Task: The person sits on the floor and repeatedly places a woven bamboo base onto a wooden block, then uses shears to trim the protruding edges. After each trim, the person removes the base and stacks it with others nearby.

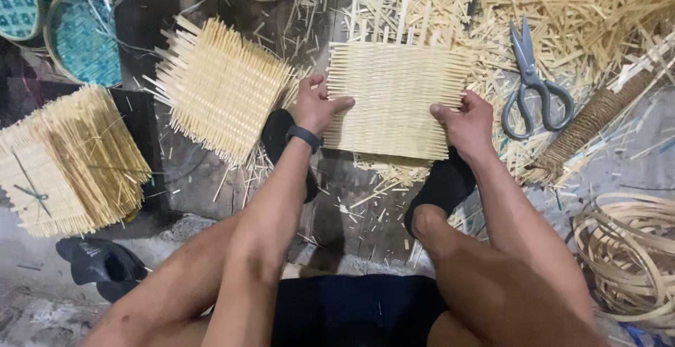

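Woven bamboo mat flat on floor between both feet, pinned at side edges: left hand closed on left edge, right hand closed on right edge. Risk, judged: loose protruding strip ends slipping out under uneven pressure; splinters. Count: one mat gripped, one finished mat beside, one stacked bundle, one pair of scissors

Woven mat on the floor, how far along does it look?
Done: the mat is woven across its middle, and another mat and a stack lie beside it. In hand: left hand and right hand grip its edges. Left: strip ends stick out untrimmed; scissors lie idle.
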